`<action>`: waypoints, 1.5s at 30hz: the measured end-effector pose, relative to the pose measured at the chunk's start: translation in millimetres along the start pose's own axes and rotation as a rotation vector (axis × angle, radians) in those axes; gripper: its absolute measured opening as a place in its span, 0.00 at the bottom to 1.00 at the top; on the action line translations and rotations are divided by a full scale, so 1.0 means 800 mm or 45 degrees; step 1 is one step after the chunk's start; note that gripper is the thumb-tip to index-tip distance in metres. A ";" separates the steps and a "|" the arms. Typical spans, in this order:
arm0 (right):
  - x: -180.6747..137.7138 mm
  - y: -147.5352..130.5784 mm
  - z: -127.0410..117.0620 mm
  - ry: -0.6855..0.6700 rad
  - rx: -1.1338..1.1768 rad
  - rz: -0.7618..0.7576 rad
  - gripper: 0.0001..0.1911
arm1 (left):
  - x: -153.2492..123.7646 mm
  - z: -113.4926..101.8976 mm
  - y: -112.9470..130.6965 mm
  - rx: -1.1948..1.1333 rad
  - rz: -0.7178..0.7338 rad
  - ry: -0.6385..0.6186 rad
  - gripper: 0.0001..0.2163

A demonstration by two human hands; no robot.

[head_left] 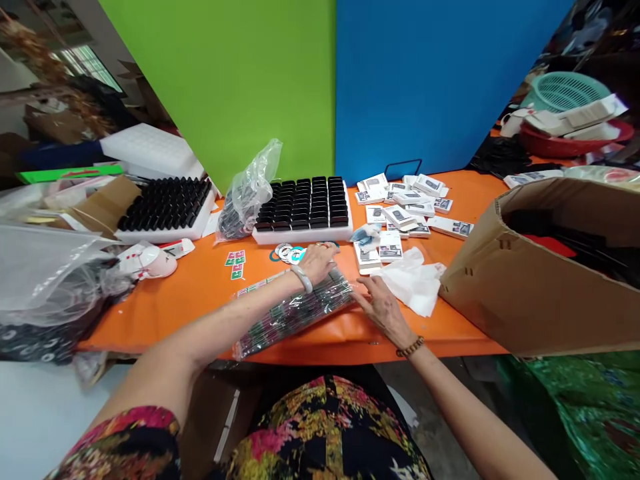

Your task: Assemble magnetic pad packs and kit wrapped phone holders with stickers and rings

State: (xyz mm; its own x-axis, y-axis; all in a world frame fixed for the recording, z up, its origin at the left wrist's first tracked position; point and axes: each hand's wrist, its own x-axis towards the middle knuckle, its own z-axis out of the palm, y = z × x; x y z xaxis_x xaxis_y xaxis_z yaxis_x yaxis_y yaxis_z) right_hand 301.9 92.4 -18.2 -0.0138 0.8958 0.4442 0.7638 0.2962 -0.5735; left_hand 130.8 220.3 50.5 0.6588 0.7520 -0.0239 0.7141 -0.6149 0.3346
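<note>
A clear plastic-wrapped pack [295,310] of dark, flat pieces lies slantwise on the orange table near its front edge. My left hand [319,265] rests over the pack's far right part, its fingers stretched out and partly in view. At the pack's right end, my right hand [384,308] has spread fingers, with the fingertips by the plastic edge. Round white and blue-ringed stickers [285,252] lie just beyond my left hand. To the left are small green and pink stickers [236,264].
Behind stands a white foam tray [305,235] with rows of black pieces, beside a plastic bag [245,200]. Another filled tray [163,213] sits left. Small white boxes [400,213] and white tissue [413,283] lie right, near a large open cardboard box [540,287]. Green and blue panels rise behind.
</note>
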 end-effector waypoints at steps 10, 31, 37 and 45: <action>0.040 -0.007 0.026 -0.033 0.160 0.075 0.07 | -0.029 0.051 -0.049 -0.021 0.272 -0.155 0.19; 0.002 -0.076 -0.026 -0.053 -0.172 -0.236 0.33 | -0.033 0.048 -0.057 0.047 0.382 -0.206 0.22; 0.017 -0.091 0.019 -0.244 -0.308 -0.286 0.18 | -0.067 0.015 -0.073 0.073 0.228 -0.223 0.20; 0.015 -0.093 0.044 -0.277 -0.217 -0.396 0.13 | -0.103 0.035 -0.099 0.044 0.104 -0.231 0.22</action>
State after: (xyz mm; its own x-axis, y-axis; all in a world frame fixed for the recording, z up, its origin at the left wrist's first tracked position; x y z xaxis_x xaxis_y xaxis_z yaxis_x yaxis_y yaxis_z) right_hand 222.4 92.5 5.6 -0.3830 0.8269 0.4118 0.7974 0.5210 -0.3045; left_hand 26.5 200.1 -0.7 0.7445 0.6460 -0.1684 0.6621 -0.6822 0.3101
